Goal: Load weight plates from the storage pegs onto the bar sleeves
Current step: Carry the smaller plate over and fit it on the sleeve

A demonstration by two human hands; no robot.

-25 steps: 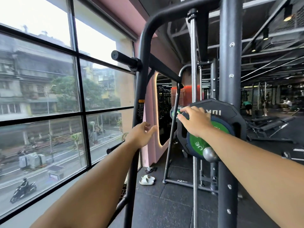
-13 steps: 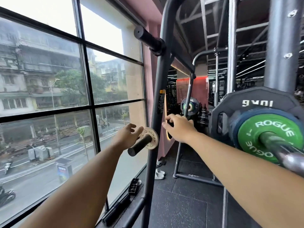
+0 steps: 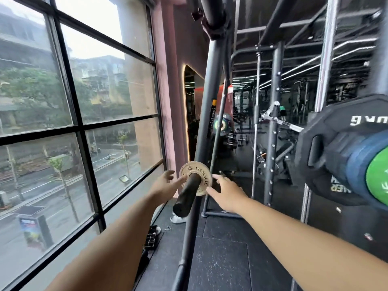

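Note:
A small pale round plate (image 3: 202,173) marked ROGUE sits on a black storage peg (image 3: 186,194) that juts toward me from a dark rack upright (image 3: 204,131). My left hand (image 3: 165,184) is at the plate's left edge with fingers spread, fingertips touching or nearly touching it. My right hand (image 3: 225,191) is at its right edge, fingers apart. Neither hand has closed on it. At the right edge, the bar sleeve carries a green plate (image 3: 378,177), a blue plate (image 3: 357,162) and a large black plate (image 3: 321,148).
A large window with dark frames (image 3: 79,127) fills the left side. Black rubber floor (image 3: 226,253) lies below, with a white slipper (image 3: 177,219) and a small black tray (image 3: 151,238) near the wall. More racks and uprights (image 3: 273,122) stand behind.
My view has swung left and closer to the peg. Both hands have reached forward to either side of the small plate; the right hand came off the loaded bar plates.

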